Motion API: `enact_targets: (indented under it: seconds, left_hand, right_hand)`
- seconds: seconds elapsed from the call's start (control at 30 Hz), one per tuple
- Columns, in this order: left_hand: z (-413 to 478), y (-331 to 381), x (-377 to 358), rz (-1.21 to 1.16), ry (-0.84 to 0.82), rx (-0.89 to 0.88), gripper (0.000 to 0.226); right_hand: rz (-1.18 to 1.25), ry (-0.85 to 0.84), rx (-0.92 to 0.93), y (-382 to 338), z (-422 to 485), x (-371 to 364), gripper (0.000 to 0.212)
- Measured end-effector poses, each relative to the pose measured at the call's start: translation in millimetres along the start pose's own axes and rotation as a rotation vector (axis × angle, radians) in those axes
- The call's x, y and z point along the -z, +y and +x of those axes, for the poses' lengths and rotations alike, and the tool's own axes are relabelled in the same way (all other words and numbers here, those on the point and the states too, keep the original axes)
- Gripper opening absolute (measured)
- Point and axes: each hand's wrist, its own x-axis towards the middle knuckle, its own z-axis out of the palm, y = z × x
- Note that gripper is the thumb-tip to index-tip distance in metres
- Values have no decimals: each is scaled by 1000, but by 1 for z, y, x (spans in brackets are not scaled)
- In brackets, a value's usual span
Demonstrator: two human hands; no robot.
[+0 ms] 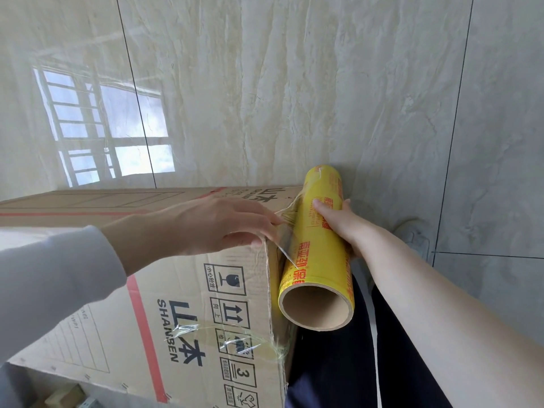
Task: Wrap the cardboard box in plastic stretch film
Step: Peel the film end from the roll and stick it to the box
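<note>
A large brown cardboard box [182,313] with black print and red stripes fills the lower left. A yellow roll of stretch film [319,254] stands along the box's right edge, its open cardboard core toward me. My right hand [338,222] grips the roll around its middle. My left hand [217,228] lies over the box's top edge, and its fingertips pinch the loose film end [284,231] right beside the roll. A crumpled strip of film [235,343] sticks to the box's near face lower down.
Glossy marble floor tiles [294,83] lie beyond the box, with a window reflection at the left. My dark trouser legs [338,363] are at the lower right next to the box. A light shoe [412,234] shows behind my right forearm.
</note>
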Motion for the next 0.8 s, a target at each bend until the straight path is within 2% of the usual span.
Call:
enact_targets:
  seconds: [0.1, 0.4, 0.47, 0.53, 0.6, 0.7, 0.8]
  left_hand:
    - [7, 4, -1, 45, 83, -45, 14]
    - [6, 5, 8, 36, 168, -51, 19]
    - [7, 10, 15, -106, 157, 141, 16]
    - [19, 9, 20, -341, 169, 515, 10]
    - [42, -7, 15, -412, 168, 782, 15]
    - [87, -28, -4, -372, -28, 915, 27]
    - [125, -52, -35, -472, -130, 992, 42]
  right_hand:
    - [-1, -3, 2, -1, 0, 1, 102]
    - [36, -20, -2, -1, -5, 2, 103]
    - [68, -42, -23, -2, -6, 5, 103]
    - [93, -63, -30, -2, -7, 8, 101]
    - [87, -68, -25, -3, -5, 13, 94]
    - [93, -36, 6, -3, 3, 22, 79]
    - [194, -34, 41, 2, 16, 32, 68]
